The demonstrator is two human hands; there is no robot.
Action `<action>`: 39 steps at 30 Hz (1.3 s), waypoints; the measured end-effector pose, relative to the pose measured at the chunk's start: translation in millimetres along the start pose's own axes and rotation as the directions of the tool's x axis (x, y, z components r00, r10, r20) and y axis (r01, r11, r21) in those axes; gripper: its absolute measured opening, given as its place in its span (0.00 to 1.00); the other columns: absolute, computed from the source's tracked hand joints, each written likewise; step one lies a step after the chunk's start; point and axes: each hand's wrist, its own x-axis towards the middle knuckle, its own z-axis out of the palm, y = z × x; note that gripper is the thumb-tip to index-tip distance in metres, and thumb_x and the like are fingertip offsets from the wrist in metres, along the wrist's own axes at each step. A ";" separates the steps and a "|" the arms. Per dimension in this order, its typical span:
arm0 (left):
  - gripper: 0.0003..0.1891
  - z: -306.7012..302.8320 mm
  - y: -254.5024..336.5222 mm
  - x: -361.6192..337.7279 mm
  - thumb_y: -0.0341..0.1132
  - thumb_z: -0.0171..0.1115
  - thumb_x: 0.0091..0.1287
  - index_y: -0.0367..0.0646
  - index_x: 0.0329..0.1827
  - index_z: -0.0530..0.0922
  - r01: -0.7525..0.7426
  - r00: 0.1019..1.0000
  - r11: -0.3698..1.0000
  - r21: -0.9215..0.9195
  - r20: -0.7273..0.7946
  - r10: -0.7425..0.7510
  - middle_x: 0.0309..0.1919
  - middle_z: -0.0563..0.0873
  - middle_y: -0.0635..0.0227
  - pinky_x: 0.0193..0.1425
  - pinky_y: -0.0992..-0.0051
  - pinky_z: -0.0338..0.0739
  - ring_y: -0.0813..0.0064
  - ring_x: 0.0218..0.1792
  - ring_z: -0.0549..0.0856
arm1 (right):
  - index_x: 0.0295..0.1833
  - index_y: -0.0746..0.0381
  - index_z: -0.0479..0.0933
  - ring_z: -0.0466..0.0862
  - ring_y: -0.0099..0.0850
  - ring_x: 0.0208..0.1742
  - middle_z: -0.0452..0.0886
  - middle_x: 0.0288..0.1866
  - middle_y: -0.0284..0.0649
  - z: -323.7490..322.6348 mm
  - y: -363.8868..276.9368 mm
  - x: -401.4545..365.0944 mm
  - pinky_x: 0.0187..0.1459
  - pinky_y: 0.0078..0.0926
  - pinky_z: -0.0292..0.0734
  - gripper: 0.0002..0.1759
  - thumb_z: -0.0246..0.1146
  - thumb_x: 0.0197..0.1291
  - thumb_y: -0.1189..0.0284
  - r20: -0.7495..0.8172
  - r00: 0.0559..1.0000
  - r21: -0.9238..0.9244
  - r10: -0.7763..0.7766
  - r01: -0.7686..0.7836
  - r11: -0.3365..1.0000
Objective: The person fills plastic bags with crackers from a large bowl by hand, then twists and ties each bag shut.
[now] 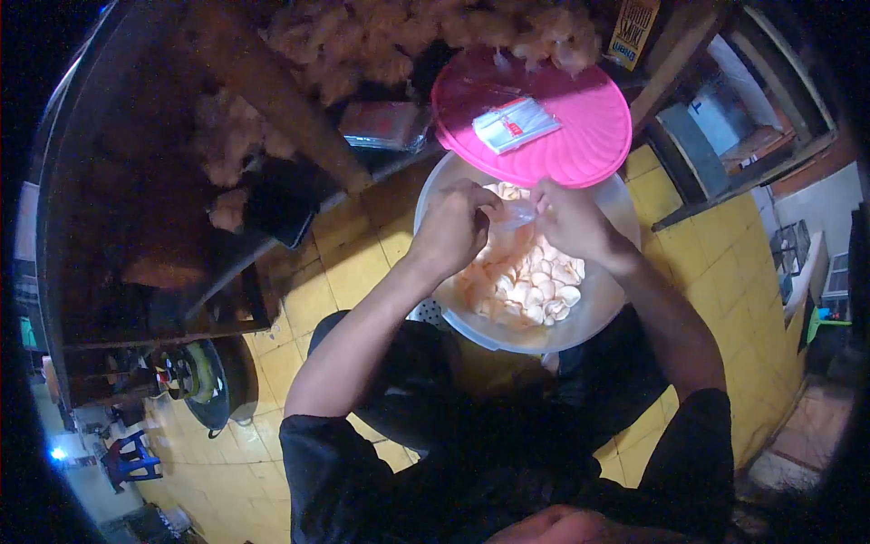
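Between my two hands a small clear plastic bag is stretched, above a large translucent tub. My left hand pinches one side of the bag with curled fingers. On the other side my right hand grips it between thumb and fingers. Pale, thin round crackers fill the bottom of the tub below. A pink lid lies at the tub's far edge, and a pack of clear plastic bags with a red label rests on it.
A wooden shelf frame stands at the left and far side, with bundled brownish packs on it. A yellow carton is at the top. A dark wok sits on the yellow tiled floor, near a blue stool.
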 end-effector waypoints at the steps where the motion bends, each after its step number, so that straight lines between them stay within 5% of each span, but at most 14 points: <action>1: 0.14 0.3 -0.8 0.2 0.17 0.58 0.51 0.37 0.38 0.87 0.045 0.998 0.999 0.021 0.032 -0.046 0.38 0.86 0.51 0.48 0.61 0.80 0.53 0.42 0.85 | 0.45 0.66 0.77 0.85 0.37 0.37 0.83 0.35 0.45 7.1 7.3 -2.5 0.41 0.36 0.79 0.09 0.57 0.64 0.73 0.122 0.992 -0.153 0.025 -0.006 0.988; 3: 0.14 1.3 -4.2 0.5 0.18 0.57 0.52 0.36 0.39 0.86 0.018 1.000 0.997 0.069 0.020 -0.020 0.37 0.86 0.51 0.45 0.63 0.81 0.56 0.38 0.87 | 0.49 0.66 0.77 0.85 0.45 0.42 0.85 0.41 0.47 24.2 14.4 -11.2 0.46 0.40 0.79 0.15 0.58 0.65 0.66 0.674 0.725 -0.362 0.142 0.156 0.919; 5: 0.14 2.1 -7.0 1.2 0.19 0.56 0.53 0.36 0.40 0.86 -0.017 1.000 0.993 0.119 0.015 0.015 0.36 0.87 0.52 0.43 0.65 0.82 0.59 0.34 0.88 | 0.52 0.65 0.77 0.85 0.46 0.44 0.85 0.44 0.47 75.9 50.0 -47.1 0.46 0.42 0.79 0.20 0.62 0.61 0.62 0.709 0.704 -0.172 0.046 0.109 0.979; 6: 0.14 1.9 -7.9 1.4 0.19 0.56 0.54 0.36 0.41 0.86 -0.002 1.000 0.988 0.153 0.024 -0.001 0.37 0.87 0.52 0.43 0.64 0.82 0.59 0.34 0.88 | 0.55 0.64 0.76 0.85 0.45 0.45 0.85 0.45 0.48 105.0 69.0 -52.7 0.47 0.43 0.79 0.24 0.65 0.56 0.61 0.861 0.500 -0.192 0.096 0.146 0.970; 10: 0.13 -2.6 -9.4 3.1 0.19 0.59 0.54 0.35 0.42 0.85 0.019 1.000 0.988 0.153 0.005 -0.020 0.39 0.87 0.51 0.44 0.65 0.83 0.58 0.36 0.88 | 0.49 0.64 0.79 0.85 0.44 0.43 0.84 0.42 0.52 100.6 21.7 -71.8 0.43 0.40 0.80 0.15 0.61 0.58 0.70 0.827 0.529 -0.244 0.192 0.031 0.969; 11: 0.13 -3.8 -9.3 2.4 0.19 0.59 0.54 0.35 0.42 0.85 0.024 1.000 0.988 0.152 0.006 -0.025 0.39 0.87 0.51 0.44 0.65 0.83 0.58 0.36 0.88 | 0.46 0.65 0.80 0.85 0.43 0.41 0.83 0.40 0.52 109.6 38.7 -79.0 0.41 0.40 0.80 0.11 0.58 0.59 0.74 0.766 0.627 -0.064 -0.139 0.290 0.955; 15: 0.16 -5.9 -9.8 1.9 0.20 0.65 0.53 0.34 0.47 0.84 0.017 0.999 0.993 0.118 0.038 -0.021 0.44 0.87 0.52 0.43 0.66 0.83 0.61 0.36 0.88 | 0.44 0.67 0.79 0.84 0.42 0.30 0.84 0.33 0.47 75.8 5.2 -52.8 0.31 0.42 0.78 0.10 0.57 0.60 0.75 0.711 0.695 -0.126 -0.111 0.281 0.951; 17: 0.18 -5.2 -10.4 2.1 0.20 0.67 0.52 0.34 0.48 0.83 0.002 0.999 0.993 0.116 0.039 -0.006 0.45 0.86 0.53 0.43 0.67 0.83 0.61 0.36 0.88 | 0.48 0.66 0.79 0.85 0.46 0.47 0.83 0.46 0.53 47.8 -17.9 -35.4 0.48 0.43 0.79 0.12 0.59 0.63 0.72 0.654 0.746 -0.280 0.127 0.082 0.956; 24: 0.23 3.6 -10.8 3.0 0.19 0.65 0.48 0.32 0.52 0.82 0.076 0.993 0.997 -0.011 0.096 -0.074 0.48 0.84 0.49 0.54 0.63 0.80 0.52 0.49 0.84 | 0.54 0.64 0.75 0.82 0.50 0.50 0.82 0.47 0.53 -11.6 -38.7 -15.1 0.53 0.45 0.76 0.18 0.65 0.58 0.75 0.439 0.897 -0.036 0.053 -0.041 0.999; 26: 0.24 4.2 -8.1 1.3 0.20 0.67 0.49 0.32 0.54 0.81 0.080 0.992 0.996 -0.027 0.096 -0.077 0.49 0.84 0.50 0.52 0.64 0.81 0.54 0.47 0.85 | 0.44 0.62 0.78 0.85 0.39 0.43 0.83 0.42 0.47 -11.6 -27.1 -16.3 0.40 0.35 0.81 0.07 0.65 0.61 0.75 0.166 0.962 0.063 -0.215 0.208 0.976; 28: 0.25 3.0 1.0 0.3 0.22 0.69 0.52 0.32 0.56 0.80 0.196 0.966 0.978 -0.074 0.183 -0.180 0.52 0.83 0.52 0.49 0.66 0.82 0.60 0.42 0.87 | 0.49 0.63 0.77 0.84 0.31 0.43 0.83 0.43 0.43 -17.4 -23.0 -11.5 0.40 0.29 0.81 0.09 0.64 0.65 0.73 0.221 0.955 0.592 0.196 -0.291 0.752; 32: 0.28 7.4 15.5 -1.1 0.22 0.71 0.54 0.31 0.61 0.76 0.257 0.935 0.935 -0.244 0.309 -0.177 0.56 0.81 0.57 0.43 0.73 0.84 0.66 0.40 0.88 | 0.54 0.66 0.71 0.85 0.27 0.40 0.83 0.43 0.44 -6.6 1.6 -1.5 0.31 0.25 0.81 0.15 0.64 0.67 0.72 0.025 1.000 0.564 -0.008 -0.008 0.826; 35: 0.29 12.6 22.7 -3.2 0.23 0.71 0.54 0.33 0.62 0.76 0.167 0.970 0.944 -0.286 0.218 -0.106 0.54 0.82 0.58 0.43 0.72 0.84 0.68 0.38 0.88 | 0.50 0.68 0.71 0.86 0.27 0.30 0.83 0.42 0.47 -21.4 -33.6 -4.7 0.25 0.28 0.80 0.16 0.66 0.65 0.70 0.212 0.925 0.568 0.314 -0.378 0.731; 39: 0.29 15.4 31.0 -3.6 0.23 0.71 0.55 0.33 0.62 0.75 0.191 0.964 0.939 -0.285 0.236 -0.125 0.52 0.82 0.58 0.42 0.73 0.83 0.70 0.35 0.88 | 0.54 0.71 0.71 0.86 0.28 0.26 0.83 0.39 0.52 -18.3 -33.0 -6.6 0.24 0.29 0.80 0.21 0.68 0.64 0.68 0.074 0.964 0.387 0.254 -0.263 0.884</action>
